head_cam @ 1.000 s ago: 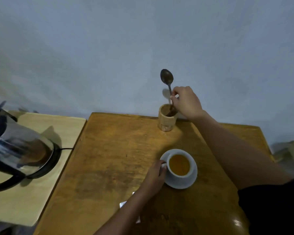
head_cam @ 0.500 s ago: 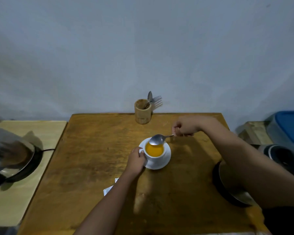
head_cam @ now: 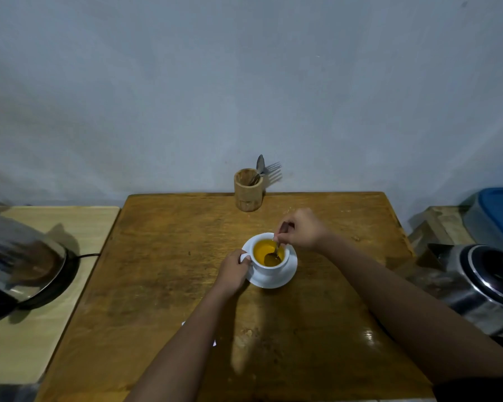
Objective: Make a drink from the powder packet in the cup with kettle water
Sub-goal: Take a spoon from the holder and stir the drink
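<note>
A white cup [head_cam: 273, 268] full of orange drink stands on a white saucer [head_cam: 285, 278] in the middle of the brown wooden table [head_cam: 163, 274]. My left hand [head_cam: 233, 272] grips the cup's handle from the left. My right hand [head_cam: 301, 229] pinches a metal spoon [head_cam: 273, 255] whose bowl is dipped in the drink. A steel kettle [head_cam: 18, 262] sits on its black base on the pale side table at the left. A white packet [head_cam: 214, 342] is mostly hidden under my left forearm.
A wooden holder [head_cam: 248, 189] with a spoon and a fork stands at the table's far edge by the wall. A steel pot [head_cam: 476, 288] sits low at the right, with a blue-lidded container [head_cam: 500, 210] behind it.
My right hand took a spoon out of the wooden holder, carried it to the cup and lowered its bowl into the drink. My left hand stayed on the cup's handle.
</note>
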